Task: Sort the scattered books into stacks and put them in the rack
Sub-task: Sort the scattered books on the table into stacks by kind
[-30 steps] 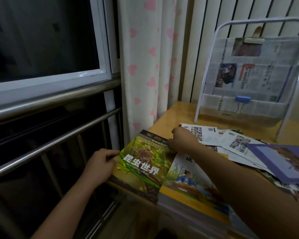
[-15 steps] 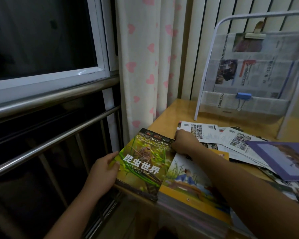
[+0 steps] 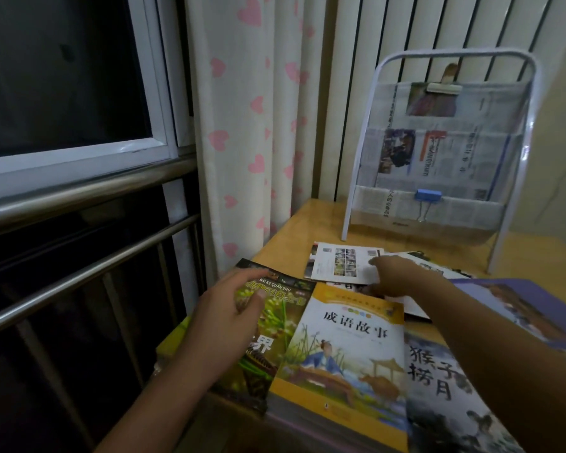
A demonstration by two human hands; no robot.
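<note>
sorting books on the wooden table (image 3: 307,217) by the window.
left hand (image 3: 229,315) hovers slack-fingered over the green insect book (image 3: 275,325); right hand (image 3: 396,277) presses straight fingers on a white booklet (image 3: 340,263). a yellow storybook (image 3: 343,351) lies between, and the rack (image 3: 438,152) stands behind.

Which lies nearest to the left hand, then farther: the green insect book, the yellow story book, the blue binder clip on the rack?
1. Green insect book, under the left hand.
2. Yellow story book, to its right.
3. Blue binder clip, up on the rack at the back.
</note>
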